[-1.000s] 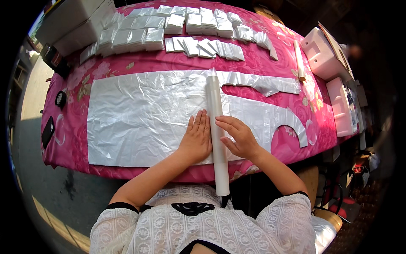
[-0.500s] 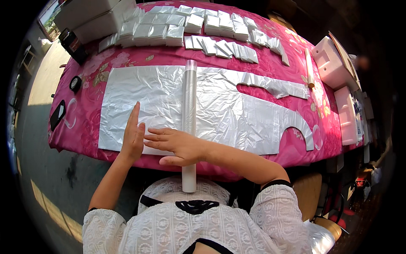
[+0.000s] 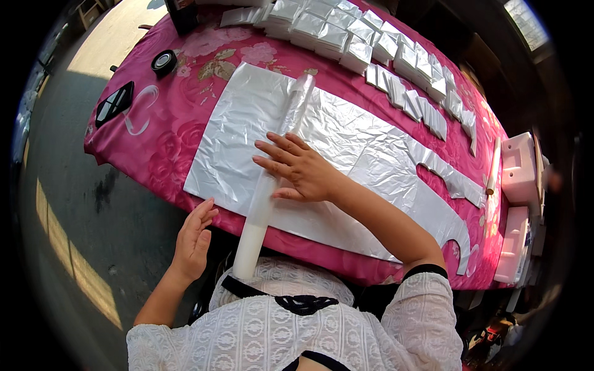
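Note:
A flat, shiny white plastic sheet (image 3: 365,204) with curved cut-outs at its right end, shaped like a disposable apron, lies across the table. Over its left part rests a long translucent plastic roll (image 3: 252,232), its near end jutting past the table edge toward my lap. My right hand (image 3: 303,168) lies on top of this roll around its middle, fingers spread and not wrapped round it. Off the table's front edge, left of the roll, hovers my left hand (image 3: 195,244), fingers loosely bent with nothing in them.
Rows of small folded plastic packets (image 3: 328,37) line the far side of the pink floral tablecloth (image 3: 164,139). At left lie a black phone (image 3: 115,104) and a roll of black tape (image 3: 164,62). Pink foam boxes (image 3: 518,167) and a thin tube (image 3: 494,166) stand at right.
My left hand has pulled back from above the sheet to beyond the table edge. Sliding farther up, my right hand now rests on the roll. The whole view has turned.

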`<state>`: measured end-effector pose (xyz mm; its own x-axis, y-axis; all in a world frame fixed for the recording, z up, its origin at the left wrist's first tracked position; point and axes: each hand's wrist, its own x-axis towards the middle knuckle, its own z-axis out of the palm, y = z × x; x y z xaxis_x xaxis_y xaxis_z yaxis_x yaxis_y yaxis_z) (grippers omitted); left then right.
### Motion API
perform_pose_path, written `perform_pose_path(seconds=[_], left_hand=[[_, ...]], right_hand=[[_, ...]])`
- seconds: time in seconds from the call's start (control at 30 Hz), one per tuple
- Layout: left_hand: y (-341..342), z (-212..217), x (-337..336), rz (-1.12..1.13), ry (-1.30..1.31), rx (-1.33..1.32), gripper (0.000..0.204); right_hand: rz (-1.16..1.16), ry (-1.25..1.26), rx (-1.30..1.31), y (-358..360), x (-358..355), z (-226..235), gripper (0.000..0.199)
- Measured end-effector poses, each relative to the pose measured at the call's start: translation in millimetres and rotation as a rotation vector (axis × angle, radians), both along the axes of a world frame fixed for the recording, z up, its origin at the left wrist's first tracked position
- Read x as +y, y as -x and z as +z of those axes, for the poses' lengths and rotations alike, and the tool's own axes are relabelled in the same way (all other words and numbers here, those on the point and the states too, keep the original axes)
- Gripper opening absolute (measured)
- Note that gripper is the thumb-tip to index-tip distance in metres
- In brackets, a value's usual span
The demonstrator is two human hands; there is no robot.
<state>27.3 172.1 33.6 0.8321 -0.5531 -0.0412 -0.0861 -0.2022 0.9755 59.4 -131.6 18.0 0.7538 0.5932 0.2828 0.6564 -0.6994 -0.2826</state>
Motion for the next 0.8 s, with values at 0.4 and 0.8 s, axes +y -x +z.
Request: perform_pose_path(seconds=[0.4,0.8], left_hand=[[-11,-7,-10,0.255,-0.686,-0.297,0.076],[-10,32,-70,-0.357,0.728,1.157,0.063]], right_hand=[[-0.462,-0.402,-0.238,-107,150,-6,0.051],[-0.039,-2.031,0.818,-34,39,76,0.064]])
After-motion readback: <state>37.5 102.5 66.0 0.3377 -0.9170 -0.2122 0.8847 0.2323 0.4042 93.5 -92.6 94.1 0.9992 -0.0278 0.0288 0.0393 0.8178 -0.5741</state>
